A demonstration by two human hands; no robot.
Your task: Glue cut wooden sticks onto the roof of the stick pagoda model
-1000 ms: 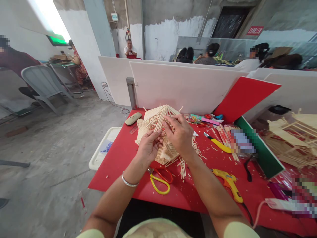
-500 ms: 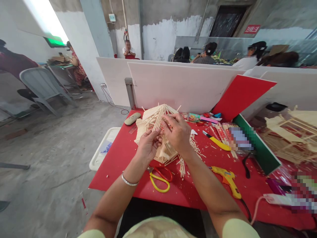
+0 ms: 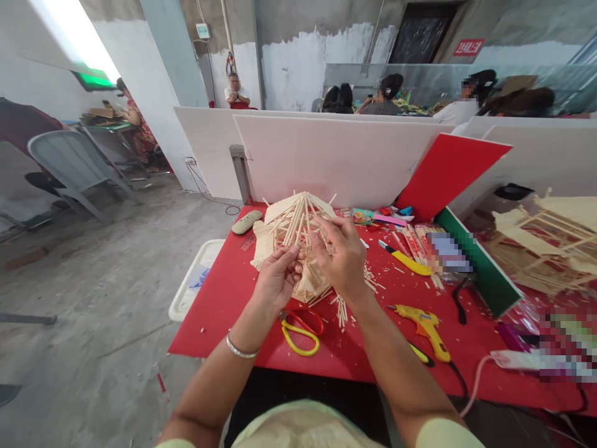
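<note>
Stick model (image 3: 282, 211) just beyond our left hand (image 3: 278, 278) and right hand (image 3: 344, 256) | hands near, apart; we cannot tell whether either grips | we'd best press lightly, sparing its thin sticks (image 3: 293, 227)

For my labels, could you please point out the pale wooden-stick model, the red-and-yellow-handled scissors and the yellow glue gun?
Pale wooden-stick model (image 3: 293, 223): head view, slanting sticks.
Scissors (image 3: 305, 354): head view, yellow handle's lower curve.
Glue gun (image 3: 421, 315): head view, upper body.

The person's two hands (image 3: 280, 274) (image 3: 344, 255), one glue gun (image 3: 426, 326) and one pair of scissors (image 3: 303, 331) show.
</note>
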